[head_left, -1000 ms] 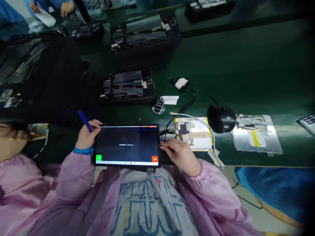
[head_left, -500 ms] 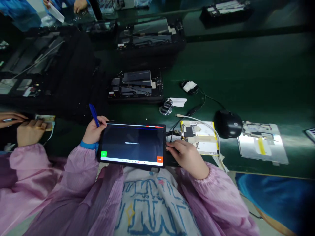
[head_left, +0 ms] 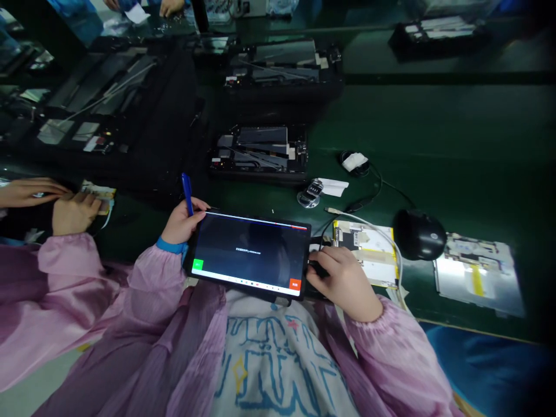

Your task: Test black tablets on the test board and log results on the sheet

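Observation:
A tablet (head_left: 252,234) with a dark lit screen, a green box at lower left and a red box at lower right, is tilted in front of my body. My left hand (head_left: 180,223) is closed on its left edge, with a blue pen (head_left: 186,191) standing up between the fingers. At the right edge, my right hand (head_left: 341,278) pinches the black plug of a cable (head_left: 322,237). Whether the plug sits in the tablet's port is hidden by the fingers. Beside that hand lies an opened device part with a white battery (head_left: 376,263).
A white cable (head_left: 369,217) curves across the battery part. Further right are a black rounded device (head_left: 420,234) and a silver panel (head_left: 495,284). A small counter (head_left: 310,194) stands behind the tablet. Trays of parts (head_left: 260,150) lie beyond. A co-worker's hands (head_left: 73,211) work at left.
The whole view has shifted, so things appear further right. My right hand's fingers have shifted slightly at the tablet's edge, and more of the black plug shows. My left hand keeps its hold.

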`<act>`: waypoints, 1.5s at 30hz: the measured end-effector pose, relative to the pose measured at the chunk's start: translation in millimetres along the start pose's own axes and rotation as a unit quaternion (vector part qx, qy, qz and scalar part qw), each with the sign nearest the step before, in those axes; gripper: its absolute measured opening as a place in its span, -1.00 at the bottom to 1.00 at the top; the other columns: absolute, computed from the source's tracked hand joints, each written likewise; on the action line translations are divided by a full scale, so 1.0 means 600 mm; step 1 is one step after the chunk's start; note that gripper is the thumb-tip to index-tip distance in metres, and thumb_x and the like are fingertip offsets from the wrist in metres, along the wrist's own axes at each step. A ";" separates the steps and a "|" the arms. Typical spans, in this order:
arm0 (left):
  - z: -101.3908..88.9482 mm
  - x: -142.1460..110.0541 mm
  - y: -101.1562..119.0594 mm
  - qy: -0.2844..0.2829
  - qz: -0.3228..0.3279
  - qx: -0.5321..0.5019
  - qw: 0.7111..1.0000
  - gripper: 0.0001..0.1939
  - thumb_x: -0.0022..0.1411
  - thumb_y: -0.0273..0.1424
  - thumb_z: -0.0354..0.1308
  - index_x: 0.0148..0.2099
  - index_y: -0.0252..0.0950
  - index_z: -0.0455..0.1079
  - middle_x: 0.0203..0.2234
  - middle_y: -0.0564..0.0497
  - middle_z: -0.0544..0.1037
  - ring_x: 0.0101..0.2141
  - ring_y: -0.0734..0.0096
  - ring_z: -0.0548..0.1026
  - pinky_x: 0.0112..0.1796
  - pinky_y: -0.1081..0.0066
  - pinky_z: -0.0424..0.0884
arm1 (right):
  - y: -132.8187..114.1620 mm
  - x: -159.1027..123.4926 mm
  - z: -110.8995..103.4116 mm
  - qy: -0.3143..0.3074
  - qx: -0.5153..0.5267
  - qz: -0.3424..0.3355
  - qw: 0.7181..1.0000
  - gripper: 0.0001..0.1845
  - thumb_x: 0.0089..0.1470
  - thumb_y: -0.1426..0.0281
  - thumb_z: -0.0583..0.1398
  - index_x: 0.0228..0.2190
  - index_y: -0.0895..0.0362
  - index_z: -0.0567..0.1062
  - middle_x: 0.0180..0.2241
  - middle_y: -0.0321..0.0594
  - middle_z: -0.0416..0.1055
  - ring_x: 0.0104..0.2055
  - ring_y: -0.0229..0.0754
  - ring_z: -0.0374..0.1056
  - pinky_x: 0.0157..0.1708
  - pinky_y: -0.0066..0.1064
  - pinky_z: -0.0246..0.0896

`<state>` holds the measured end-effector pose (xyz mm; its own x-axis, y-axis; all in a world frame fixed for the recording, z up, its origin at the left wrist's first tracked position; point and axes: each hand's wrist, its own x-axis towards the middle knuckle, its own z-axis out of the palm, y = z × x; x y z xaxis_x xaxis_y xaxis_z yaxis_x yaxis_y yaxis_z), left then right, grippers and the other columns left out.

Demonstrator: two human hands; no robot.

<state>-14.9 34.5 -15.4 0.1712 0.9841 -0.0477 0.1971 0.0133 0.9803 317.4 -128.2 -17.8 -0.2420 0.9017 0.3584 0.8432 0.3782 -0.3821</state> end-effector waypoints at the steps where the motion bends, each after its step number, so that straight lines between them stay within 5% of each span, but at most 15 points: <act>1: 0.000 -0.001 -0.001 -0.003 -0.003 0.002 1.000 -0.74 -0.08 -0.31 0.32 -0.37 -0.29 0.35 -0.35 0.00 0.51 -0.59 0.56 0.31 -0.66 0.55 0.10 | -0.001 0.001 -0.002 0.001 0.005 0.004 1.000 -0.87 0.04 0.47 0.09 -0.43 0.16 0.46 -0.50 -0.17 0.38 -0.44 -0.11 0.29 -0.40 -0.28 0.23; 5: 0.000 -0.003 -0.006 -0.004 -0.004 0.004 1.000 -0.75 -0.08 -0.30 0.29 -0.35 -0.29 0.35 -0.37 0.01 0.50 -0.64 0.59 0.25 -0.70 0.54 0.04 | 0.015 -0.003 -0.020 0.017 0.028 0.054 0.998 -0.88 0.01 0.44 0.09 -0.47 0.11 0.43 -0.56 -0.23 0.38 -0.49 -0.15 0.30 -0.45 -0.33 0.23; 8: 0.002 -0.006 -0.008 -0.011 -0.003 -0.001 1.000 -0.77 -0.06 -0.32 0.27 -0.33 -0.29 0.36 -0.44 0.04 0.47 -0.67 0.60 0.20 -0.70 0.53 0.02 | 0.039 0.005 -0.032 0.041 0.063 0.153 0.985 -0.86 0.06 0.32 0.14 -0.44 0.10 0.47 -0.56 -0.24 0.41 -0.51 -0.16 0.34 -0.48 -0.35 0.26; 12: 0.006 -0.010 -0.005 -0.036 -0.015 -0.038 0.999 -0.77 -0.01 -0.28 0.26 -0.32 -0.29 0.35 -0.65 0.17 0.26 -0.74 0.65 0.06 -0.72 0.52 -0.09 | 0.006 0.047 -0.018 0.122 0.096 0.235 0.960 -0.55 0.08 0.20 0.19 -0.04 0.16 0.42 -0.29 -0.05 0.54 -0.27 0.01 0.47 -0.29 -0.17 0.36; 15: 0.009 -0.013 -0.002 -0.050 -0.018 -0.062 0.997 -0.71 0.04 -0.18 0.26 -0.32 -0.28 0.33 -0.75 0.24 0.08 -0.77 0.64 -0.02 -0.72 0.51 -0.16 | -0.094 0.072 0.013 0.094 0.096 0.086 0.987 -0.36 0.10 0.21 0.18 0.15 0.22 0.23 0.07 0.15 0.35 0.13 0.13 0.28 0.06 0.04 0.21; 18: 0.009 -0.017 -0.002 -0.054 -0.012 -0.073 0.996 -0.63 0.04 -0.08 0.25 -0.31 -0.28 0.33 -0.78 0.25 0.04 -0.78 0.63 -0.04 -0.72 0.50 -0.17 | -0.203 0.078 0.054 -0.079 0.120 -0.127 0.981 -0.37 0.13 0.24 0.17 0.18 0.18 0.19 0.15 0.04 0.30 0.29 0.08 0.06 0.26 0.22 -0.22; 22: 0.009 -0.021 -0.004 -0.056 0.001 -0.079 0.995 -0.58 0.06 -0.01 0.22 -0.30 -0.28 0.33 -0.79 0.25 0.05 -0.77 0.62 -0.03 -0.72 0.50 -0.14 | -0.268 0.076 0.095 -0.150 0.116 -0.180 0.965 -0.27 0.10 0.21 0.21 0.21 0.22 0.14 0.17 0.08 0.27 0.35 0.09 -0.09 0.25 0.33 -0.49; 27: 0.008 -0.027 -0.001 -0.071 0.008 -0.070 0.995 -0.56 0.07 0.02 0.20 -0.29 -0.28 0.34 -0.79 0.24 0.05 -0.77 0.60 -0.01 -0.70 0.48 -0.13 | -0.254 0.067 0.080 -0.108 0.113 -0.169 0.973 -0.25 0.09 0.14 0.20 0.19 0.24 0.16 0.21 0.11 0.19 0.36 0.12 -0.13 0.24 0.33 -0.53; 35: 0.007 -0.025 0.000 -0.056 0.011 -0.054 0.997 -0.66 0.10 -0.10 0.22 -0.30 -0.28 0.35 -0.74 0.22 0.08 -0.75 0.63 0.02 -0.70 0.50 -0.11 | -0.182 0.015 0.040 -0.061 0.003 -0.018 0.998 -0.31 0.06 0.21 0.22 0.17 0.13 0.18 0.26 0.10 0.07 0.37 0.28 -0.26 0.17 0.43 -0.34; 45: 0.011 -0.023 0.013 -0.041 -0.004 -0.023 0.999 -0.75 0.07 -0.22 0.24 -0.32 -0.29 0.37 -0.68 0.17 0.19 -0.71 0.62 0.09 -0.71 0.51 -0.06 | -0.157 -0.014 0.046 -0.067 -0.040 -0.013 0.997 -0.47 0.06 0.30 0.25 0.08 0.05 0.33 0.25 0.05 0.11 0.35 0.31 -0.21 0.14 0.47 -0.30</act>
<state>-9.5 20.1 -8.7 0.2482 0.9663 -0.0685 0.1540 0.0305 0.9876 226.7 -165.3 -8.6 -0.3219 0.9138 0.2475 0.8702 0.3886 -0.3029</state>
